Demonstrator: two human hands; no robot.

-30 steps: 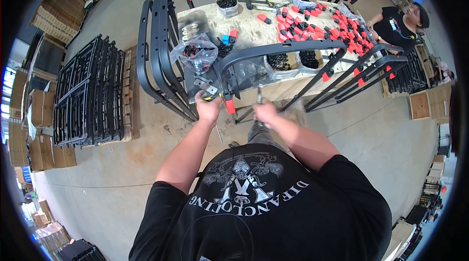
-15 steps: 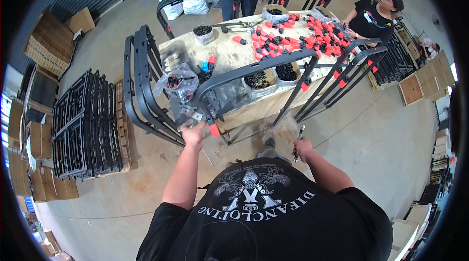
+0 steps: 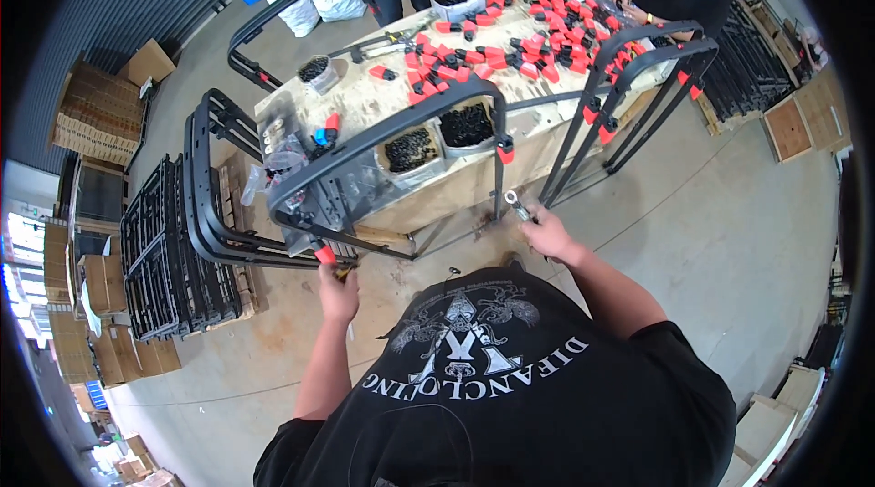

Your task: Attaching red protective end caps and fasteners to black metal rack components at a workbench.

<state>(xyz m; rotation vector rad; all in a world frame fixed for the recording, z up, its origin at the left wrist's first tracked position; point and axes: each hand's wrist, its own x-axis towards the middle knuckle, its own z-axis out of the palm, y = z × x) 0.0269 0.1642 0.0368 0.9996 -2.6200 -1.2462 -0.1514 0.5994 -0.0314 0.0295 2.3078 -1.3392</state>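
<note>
Ratchet wrench is in R hand, fingers curled around its handle, ring head pointing twd. wooden workbench. L hand has fingers folded on yellow-blk tool handle, just below red end cap; exact fingertip position I cannot tell. Curved blk tube frame stands at bench's near edge.

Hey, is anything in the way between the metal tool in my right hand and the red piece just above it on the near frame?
Nothing visible stands between the metal tool in your right hand and the red piece on the near black frame, though one view can't settle depth.
</note>
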